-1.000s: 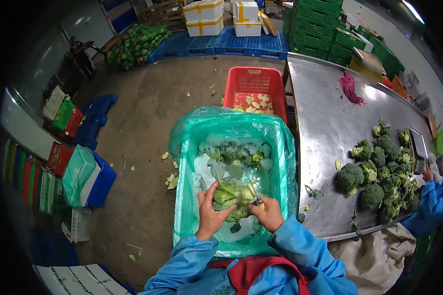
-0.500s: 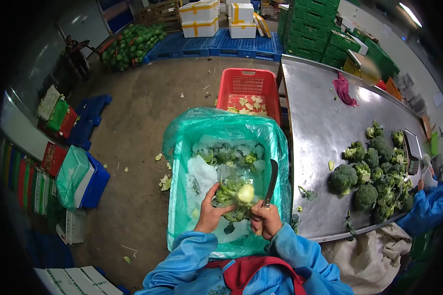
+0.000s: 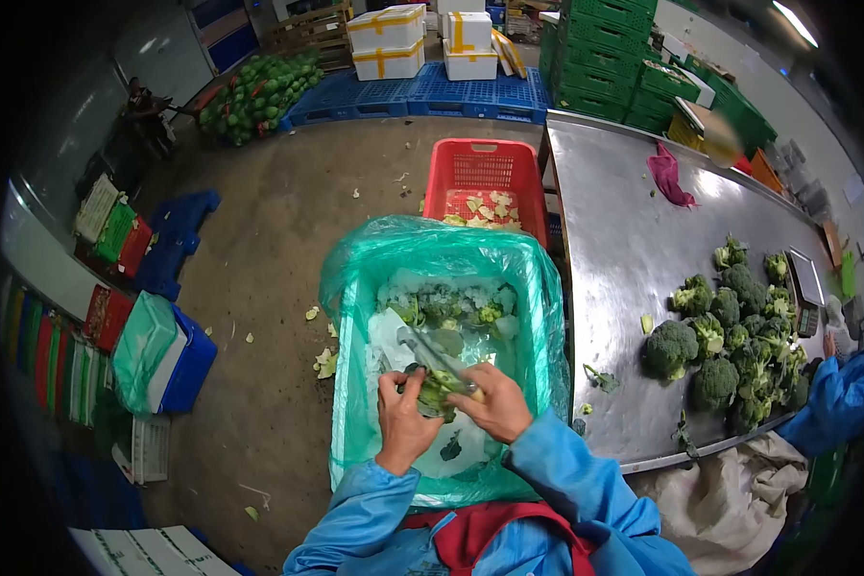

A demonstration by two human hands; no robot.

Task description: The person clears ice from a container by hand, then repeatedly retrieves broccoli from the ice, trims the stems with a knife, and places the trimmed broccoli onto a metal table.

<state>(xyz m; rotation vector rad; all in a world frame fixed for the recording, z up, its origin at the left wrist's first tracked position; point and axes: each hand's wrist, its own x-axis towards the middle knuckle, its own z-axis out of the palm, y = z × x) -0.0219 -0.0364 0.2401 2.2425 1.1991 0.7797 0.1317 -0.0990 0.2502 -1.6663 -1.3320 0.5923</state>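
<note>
My left hand (image 3: 408, 422) has its fingers closed around a head of broccoli (image 3: 437, 392) above the bin. In my right hand (image 3: 497, 405) is a knife (image 3: 430, 353), its blade smeared by motion and lying across the broccoli, pointing up and left. Whether the edge is cutting in cannot be made out. Under both hands is a bin lined with green plastic (image 3: 538, 317), holding crushed ice (image 3: 387, 331) and more broccoli (image 3: 442, 305) along its far side. A loose dark leaf (image 3: 451, 446) shows just below my hands.
Beyond the bin stands a red crate (image 3: 482, 158) with pale trimmings inside. To the right, a steel table (image 3: 614, 240) carries a broccoli pile (image 3: 730, 336) and a scale (image 3: 804, 278). Another person's blue sleeve (image 3: 840, 398) is at far right. Leaf scraps (image 3: 326, 363) lie on the floor.
The knife has swung from upright at the right to across the broccoli. My right hand has moved up and left, and the broccoli has tilted, its cut stem no longer facing up.
</note>
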